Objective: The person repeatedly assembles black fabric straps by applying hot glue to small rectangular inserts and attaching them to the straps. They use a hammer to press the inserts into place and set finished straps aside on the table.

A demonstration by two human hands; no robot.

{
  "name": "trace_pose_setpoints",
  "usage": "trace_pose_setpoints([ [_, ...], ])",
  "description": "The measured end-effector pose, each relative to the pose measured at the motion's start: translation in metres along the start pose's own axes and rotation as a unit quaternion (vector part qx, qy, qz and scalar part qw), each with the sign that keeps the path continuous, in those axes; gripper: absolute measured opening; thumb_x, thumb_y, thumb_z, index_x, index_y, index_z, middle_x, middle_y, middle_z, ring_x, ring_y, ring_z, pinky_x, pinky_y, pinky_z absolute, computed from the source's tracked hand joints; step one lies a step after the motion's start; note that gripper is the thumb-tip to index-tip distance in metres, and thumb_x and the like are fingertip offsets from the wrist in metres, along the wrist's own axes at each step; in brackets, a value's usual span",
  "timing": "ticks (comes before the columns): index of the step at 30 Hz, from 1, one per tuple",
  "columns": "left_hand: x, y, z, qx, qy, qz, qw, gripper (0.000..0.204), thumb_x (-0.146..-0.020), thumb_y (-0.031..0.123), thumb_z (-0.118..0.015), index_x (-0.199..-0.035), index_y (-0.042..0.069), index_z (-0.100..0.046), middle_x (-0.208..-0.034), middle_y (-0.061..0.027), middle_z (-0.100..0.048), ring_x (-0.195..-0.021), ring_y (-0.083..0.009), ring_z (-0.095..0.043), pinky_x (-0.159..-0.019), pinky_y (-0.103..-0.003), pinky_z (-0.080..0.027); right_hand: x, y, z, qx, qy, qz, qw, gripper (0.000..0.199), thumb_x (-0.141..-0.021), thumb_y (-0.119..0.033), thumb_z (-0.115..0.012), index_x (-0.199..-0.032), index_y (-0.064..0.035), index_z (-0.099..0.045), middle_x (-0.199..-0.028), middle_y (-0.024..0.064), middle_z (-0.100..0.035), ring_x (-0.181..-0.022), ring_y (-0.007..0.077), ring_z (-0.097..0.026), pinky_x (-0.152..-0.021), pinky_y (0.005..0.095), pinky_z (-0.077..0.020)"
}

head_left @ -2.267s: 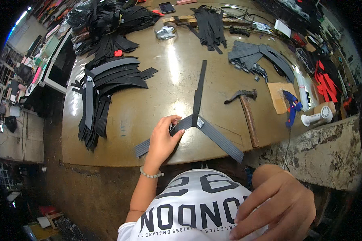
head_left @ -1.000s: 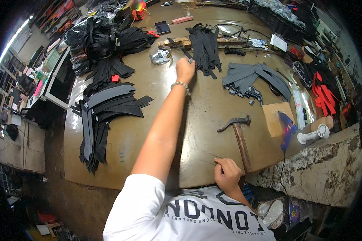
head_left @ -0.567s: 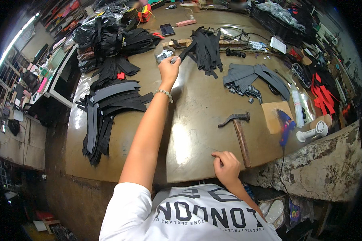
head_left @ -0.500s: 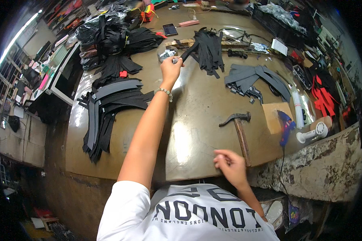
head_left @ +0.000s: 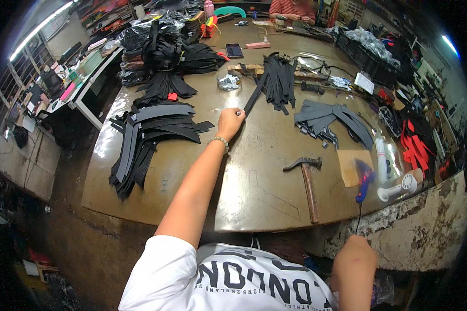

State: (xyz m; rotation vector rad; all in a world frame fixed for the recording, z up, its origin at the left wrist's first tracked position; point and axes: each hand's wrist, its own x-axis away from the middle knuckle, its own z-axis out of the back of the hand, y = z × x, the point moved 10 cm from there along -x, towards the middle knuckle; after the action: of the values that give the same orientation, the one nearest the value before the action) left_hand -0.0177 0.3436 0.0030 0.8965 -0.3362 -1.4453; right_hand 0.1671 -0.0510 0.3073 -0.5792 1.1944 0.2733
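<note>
My left hand [head_left: 231, 123] is closed on the end of a black strap [head_left: 253, 99], which slants up to a bundle of black straps [head_left: 279, 83]. Beyond the hand, a clear round container [head_left: 229, 81] holds small pale pieces. My right hand [head_left: 355, 254] is low at the right, below the table's edge, its fingers hidden. Just above it runs the dark cord of a blue glue gun [head_left: 366, 184], which lies beside a tan card [head_left: 347, 163]. A hammer [head_left: 310, 189] with a wooden handle rests on the table to the left of the card.
Grey and black straps [head_left: 150, 137] spread over the table's left side; grey straps [head_left: 337, 122] lie at the right. A white spool [head_left: 394, 191] sits near the right edge. Farther back are a phone [head_left: 234, 51], a black crate [head_left: 360, 57] and another person [head_left: 291, 9].
My left hand has come nearer, drawing the strap away from the bundle. My right hand has moved right and down, from beside the hammer to below the glue gun.
</note>
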Motion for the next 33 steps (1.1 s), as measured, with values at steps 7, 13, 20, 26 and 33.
trace_pose_setpoints([
  [7,0.004,-0.012,0.004,0.071,0.042,0.019,0.996,0.029,-0.081,0.028,-0.069,-0.088,0.001,-0.074,-0.081,-0.0201,-0.07,-0.075,-0.0341,-0.069,-0.072,-0.04,-0.053,0.011,-0.003,0.004,-0.042,-0.01,-0.019,0.999,0.015,-0.088,-0.001,-0.062,-0.102,-0.0012,-0.067,-0.089,0.0095,-0.065,-0.077,0.0233,-0.065,-0.071,0.0323,-0.0553],
  [13,0.008,-0.008,0.004,0.052,0.039,0.01,0.998,0.024,-0.081,0.026,-0.071,-0.089,0.004,-0.075,-0.079,-0.0172,-0.071,-0.073,-0.028,-0.07,-0.07,-0.037,-0.054,0.024,-0.002,0.009,-0.071,-0.014,-0.046,0.996,0.017,-0.088,-0.001,-0.062,-0.104,-0.0011,-0.067,-0.093,0.0105,-0.066,-0.079,0.0237,-0.066,-0.072,0.033,-0.0553],
  [20,0.009,-0.002,0.003,0.01,0.021,0.0,1.0,0.026,-0.082,0.031,-0.07,-0.088,0.006,-0.072,-0.082,-0.0164,-0.071,-0.078,-0.0326,-0.069,-0.072,-0.041,-0.053,0.037,-0.002,0.015,-0.093,-0.01,-0.073,0.993,0.019,-0.088,-0.001,-0.062,-0.106,-0.001,-0.067,-0.097,0.0116,-0.066,-0.082,0.0241,-0.066,-0.073,0.0338,-0.0554],
  [26,0.009,-0.002,0.004,0.013,0.019,-0.003,1.0,0.028,-0.084,0.03,-0.07,-0.092,0.003,-0.072,-0.078,-0.015,-0.069,-0.071,-0.0244,-0.066,-0.068,-0.037,-0.05,0.048,0.001,0.014,-0.104,-0.019,-0.095,0.99,0.02,-0.088,-0.001,-0.063,-0.108,-0.001,-0.068,-0.101,0.0125,-0.066,-0.084,0.0244,-0.067,-0.074,0.0345,-0.0554],
  [33,0.012,0.002,0.006,0.019,0.024,-0.007,1.0,0.024,-0.085,0.028,-0.068,-0.093,0.005,-0.073,-0.09,-0.0179,-0.07,-0.081,-0.0346,-0.067,-0.074,-0.041,-0.052,0.073,0.006,0.005,-0.1,-0.054,-0.147,0.983,0.022,-0.088,0.0,-0.063,-0.11,-0.0009,-0.068,-0.106,0.0136,-0.067,-0.087,0.0248,-0.067,-0.075,0.0353,-0.0555],
])
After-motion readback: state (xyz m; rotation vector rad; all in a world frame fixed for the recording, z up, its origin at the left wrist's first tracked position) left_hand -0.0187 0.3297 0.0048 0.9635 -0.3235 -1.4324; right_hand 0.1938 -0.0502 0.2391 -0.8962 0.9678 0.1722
